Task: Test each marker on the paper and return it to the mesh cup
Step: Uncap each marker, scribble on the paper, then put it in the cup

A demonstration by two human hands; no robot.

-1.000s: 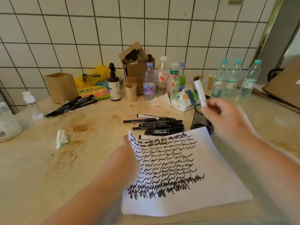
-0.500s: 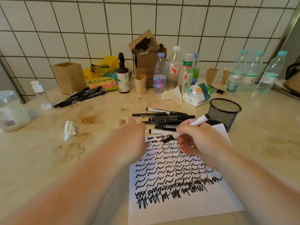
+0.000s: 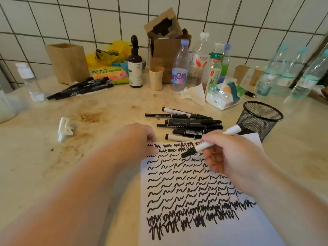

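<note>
A white sheet of paper [image 3: 204, 233] covered in black squiggles lies on the counter in front of me. My right hand [image 3: 229, 155] grips a white marker [image 3: 204, 146] with a black tip, its point down near the paper's top rows. My left hand [image 3: 136, 141] rests on the paper's top left corner; I cannot see how its fingers lie. A pile of black and white markers [image 3: 190, 124] lies just beyond the paper. The black mesh cup [image 3: 257, 118] stands upright to the right of that pile.
Another bunch of black markers [image 3: 79, 87] lies at the back left by a brown box [image 3: 68, 62]. Several plastic bottles [image 3: 179, 68], paper cups [image 3: 156, 78], a tissue pack [image 3: 224, 95] and a crumpled tissue [image 3: 64, 129] crowd the counter against the tiled wall.
My right hand came down from beside the mesh cup with the white marker and turned its tip onto the paper's top. My left hand stayed at the paper's corner.
</note>
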